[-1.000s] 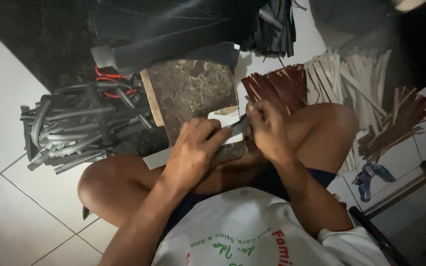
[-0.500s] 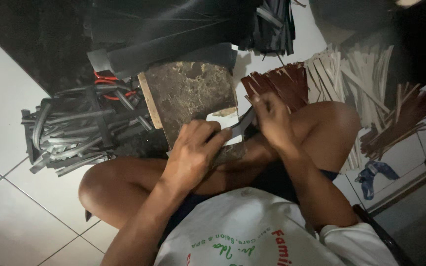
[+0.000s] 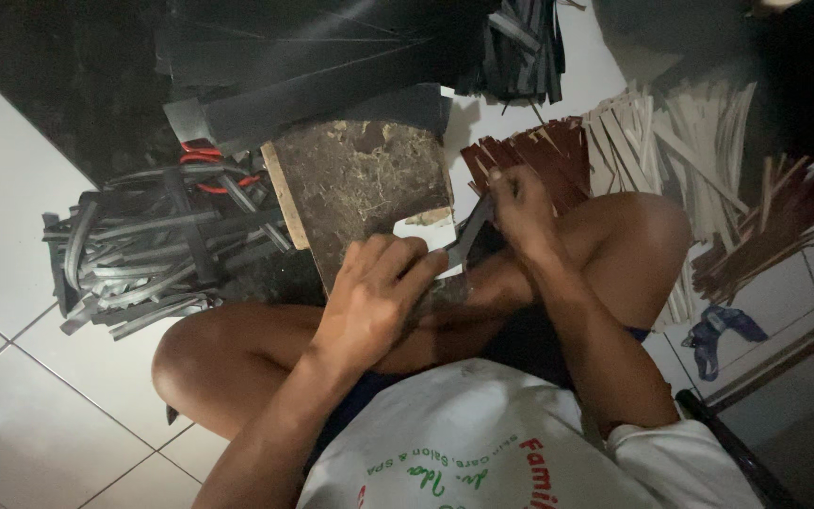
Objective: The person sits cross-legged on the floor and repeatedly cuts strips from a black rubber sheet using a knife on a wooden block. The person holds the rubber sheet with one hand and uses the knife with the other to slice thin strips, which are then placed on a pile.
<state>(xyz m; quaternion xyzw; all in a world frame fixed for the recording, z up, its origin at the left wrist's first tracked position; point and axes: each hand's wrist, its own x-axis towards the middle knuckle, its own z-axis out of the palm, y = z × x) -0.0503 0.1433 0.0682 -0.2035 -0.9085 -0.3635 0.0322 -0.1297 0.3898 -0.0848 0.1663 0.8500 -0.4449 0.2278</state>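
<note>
I sit cross-legged on a tiled floor. My left hand point(image 3: 369, 300) is closed around the lower end of a dark rubber strip point(image 3: 471, 236), pressing it near my shin. My right hand point(image 3: 518, 203) pinches the strip's upper end and holds it raised over my right knee. The strip runs slanted between both hands, just in front of a worn wooden board point(image 3: 360, 184). A pale flat piece point(image 3: 426, 231) lies under the strip, partly hidden by my fingers.
A heap of black rubber strips point(image 3: 153, 250) lies to the left, with red-handled scissors point(image 3: 204, 160) behind it. Dark sheets point(image 3: 313, 66) fill the back. Reddish-brown strips point(image 3: 529, 155) and pale strips point(image 3: 671, 141) lie to the right. A blue item point(image 3: 723, 330) rests on the tiles.
My right hand has lifted up and away from my left, drawing the strip's upper end higher and stretching it out. My left hand stays closed low on the strip.
</note>
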